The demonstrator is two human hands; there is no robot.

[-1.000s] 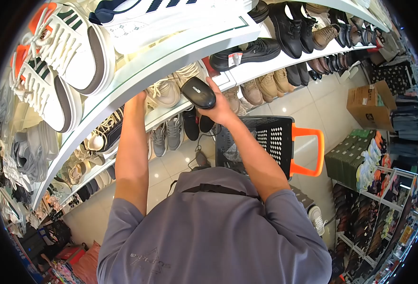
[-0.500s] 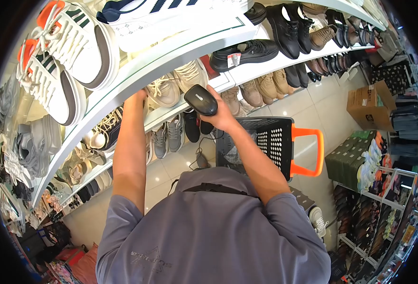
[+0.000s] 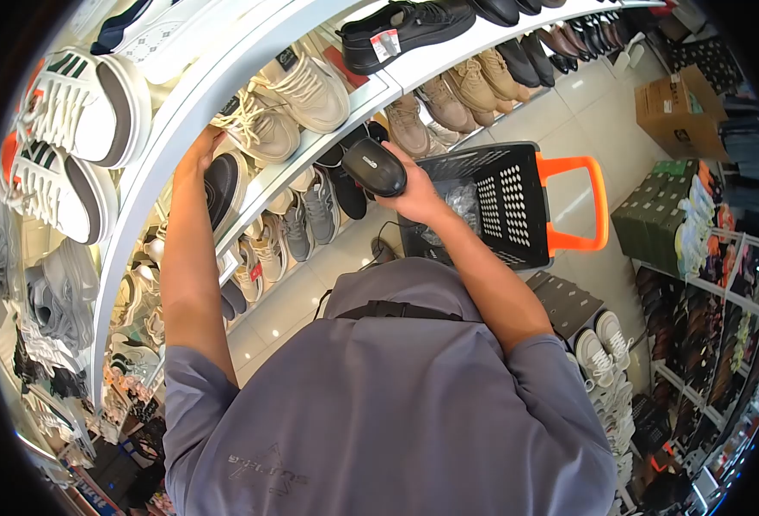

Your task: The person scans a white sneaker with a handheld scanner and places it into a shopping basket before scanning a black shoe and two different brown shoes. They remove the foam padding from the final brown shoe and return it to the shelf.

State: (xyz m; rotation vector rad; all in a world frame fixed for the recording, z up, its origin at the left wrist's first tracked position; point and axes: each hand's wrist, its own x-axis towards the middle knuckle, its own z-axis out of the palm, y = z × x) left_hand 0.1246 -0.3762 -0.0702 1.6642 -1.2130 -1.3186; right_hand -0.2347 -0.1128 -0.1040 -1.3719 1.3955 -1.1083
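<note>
Shelf (image 3: pixel 250 185), landmark | basket (image 3: pixel 517 202) right of shelf, below it | beige sneaker (image 3: pixel 255 129) on shelf: light, pliable; grasp heel | left hand (image 3: pixel 200 146) beside sneaker, fingers hidden, grip undeterminable | right hand (image 3: pixel 418 196) fingers wrapped around scanner (image 3: pixel 374 167): rigid, smooth.

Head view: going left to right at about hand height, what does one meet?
White sneaker with green stripes → left hand reaching under the white shelf edge → beige lace-up sneaker → black handheld barcode scanner in the right hand → black perforated plastic basket → its orange handle → brown cardboard box.
</note>
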